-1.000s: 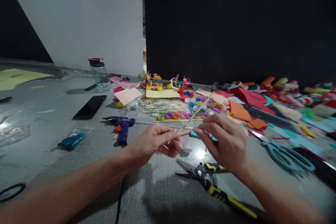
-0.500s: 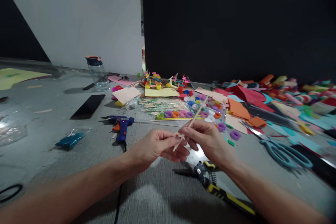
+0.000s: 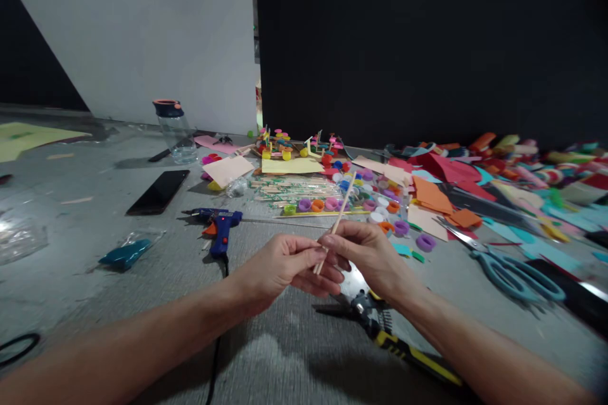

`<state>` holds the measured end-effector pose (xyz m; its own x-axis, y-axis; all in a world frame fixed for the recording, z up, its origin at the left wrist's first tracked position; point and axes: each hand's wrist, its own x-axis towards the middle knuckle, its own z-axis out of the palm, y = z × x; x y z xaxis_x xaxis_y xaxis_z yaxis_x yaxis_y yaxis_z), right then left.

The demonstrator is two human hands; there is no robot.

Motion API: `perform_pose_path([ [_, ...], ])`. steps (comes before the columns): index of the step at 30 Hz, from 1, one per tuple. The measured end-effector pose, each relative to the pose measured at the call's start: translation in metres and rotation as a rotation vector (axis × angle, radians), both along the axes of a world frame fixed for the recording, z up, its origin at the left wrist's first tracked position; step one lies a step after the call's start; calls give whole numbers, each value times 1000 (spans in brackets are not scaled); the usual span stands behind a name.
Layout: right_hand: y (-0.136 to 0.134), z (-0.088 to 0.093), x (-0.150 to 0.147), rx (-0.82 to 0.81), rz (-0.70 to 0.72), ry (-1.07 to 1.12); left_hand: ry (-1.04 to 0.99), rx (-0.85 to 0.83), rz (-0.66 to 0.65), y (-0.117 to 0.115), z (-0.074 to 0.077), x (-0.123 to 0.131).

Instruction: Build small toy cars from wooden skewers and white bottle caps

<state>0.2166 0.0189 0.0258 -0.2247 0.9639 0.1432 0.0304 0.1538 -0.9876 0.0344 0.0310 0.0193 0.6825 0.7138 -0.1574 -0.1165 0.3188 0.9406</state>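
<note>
Head view: at centre frame the left hand and right hand meet, both pinching a thin pale wooden skewer that slants up toward the upper right. Below the right hand lie yellow-and-black cutting pliers on the grey table. A blue glue gun lies left of centre.

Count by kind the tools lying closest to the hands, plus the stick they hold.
Glue gun: 1
Scissors: 1
Cutters: 1
Wooden stick, pinched by left hand and right hand: 1
Total: 4
</note>
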Motion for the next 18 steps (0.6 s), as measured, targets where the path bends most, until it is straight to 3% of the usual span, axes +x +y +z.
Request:
perform_pose_path([
  [18,0,3,-1,2,-61,110,89,72,-20,0,8,-2],
])
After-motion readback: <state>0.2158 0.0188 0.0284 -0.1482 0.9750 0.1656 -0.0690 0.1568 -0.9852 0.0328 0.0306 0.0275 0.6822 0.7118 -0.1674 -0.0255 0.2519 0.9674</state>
